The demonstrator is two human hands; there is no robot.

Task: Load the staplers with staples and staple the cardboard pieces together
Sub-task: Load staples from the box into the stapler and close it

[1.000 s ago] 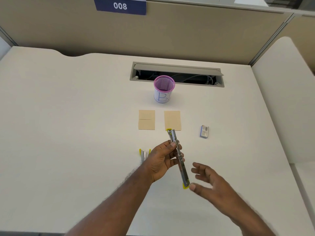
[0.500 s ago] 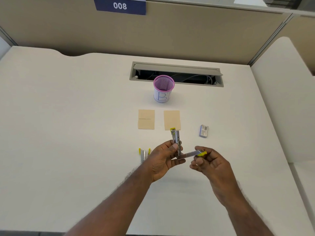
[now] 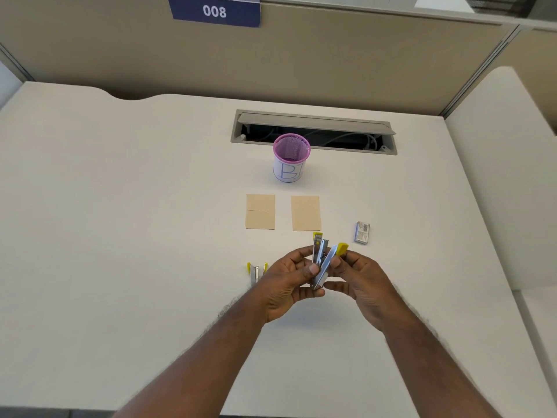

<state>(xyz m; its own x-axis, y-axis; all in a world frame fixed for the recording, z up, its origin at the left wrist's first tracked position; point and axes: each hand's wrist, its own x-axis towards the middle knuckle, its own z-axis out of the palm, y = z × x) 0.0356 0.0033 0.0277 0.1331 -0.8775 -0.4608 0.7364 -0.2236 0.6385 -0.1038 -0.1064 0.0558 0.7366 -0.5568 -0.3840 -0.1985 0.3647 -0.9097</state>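
A small metal stapler with yellow tips (image 3: pixel 323 257) is held above the desk between both hands, its two arms forming a narrow V. My left hand (image 3: pixel 289 282) grips the lower arm, thumb across it. My right hand (image 3: pixel 358 282) pinches the upper arm near its yellow end. A second yellow-tipped stapler (image 3: pixel 256 271) lies on the desk, left of my left hand. Two tan cardboard pieces (image 3: pixel 260 211) (image 3: pixel 305 213) lie side by side beyond the hands. A small staple box (image 3: pixel 362 232) lies to the right of them.
A pink mesh cup marked with a blue B (image 3: pixel 291 159) stands behind the cardboard. An open cable slot (image 3: pixel 313 131) is cut into the desk behind it. A partition wall with a 008 sign (image 3: pixel 214 11) closes the back; a side desk (image 3: pixel 506 176) adjoins on the right.
The stapler was spread out nearly straight in my left hand. My right hand took hold of its far arm and folded it up toward the other arm, leaving a narrow V.
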